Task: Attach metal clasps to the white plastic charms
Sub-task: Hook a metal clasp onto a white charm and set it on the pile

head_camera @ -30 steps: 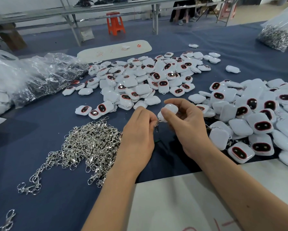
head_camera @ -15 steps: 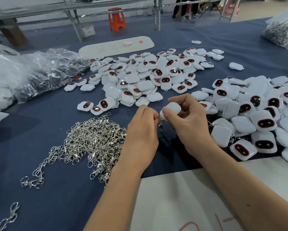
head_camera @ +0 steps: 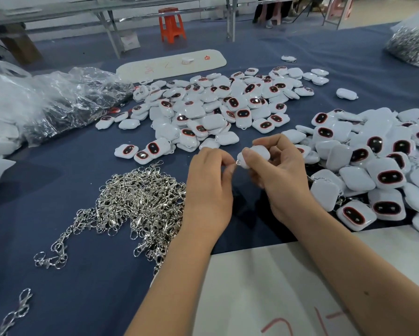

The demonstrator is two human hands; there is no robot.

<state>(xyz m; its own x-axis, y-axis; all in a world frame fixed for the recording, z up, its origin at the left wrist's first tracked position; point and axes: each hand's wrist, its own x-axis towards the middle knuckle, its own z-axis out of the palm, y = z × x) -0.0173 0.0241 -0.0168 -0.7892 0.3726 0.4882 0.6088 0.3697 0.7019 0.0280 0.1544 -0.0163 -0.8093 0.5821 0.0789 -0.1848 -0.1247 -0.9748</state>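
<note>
Charm (head_camera: pixel 257 154) pinched in right hand (head_camera: pixel 280 175) fingers, left hand (head_camera: pixel 209 187) pinching clasp (head_camera: pixel 237 162) beside it

One white plastic charm (head_camera: pixel 254 155) is held up above the surface, a small metal clasp (head_camera: pixel 237 162) at its lower left edge. More white charms (head_camera: pixel 213 110) lie heaped behind, others (head_camera: pixel 383 161) at right. Loose silver clasps (head_camera: pixel 140 202) form a tangled pile at left.
</note>
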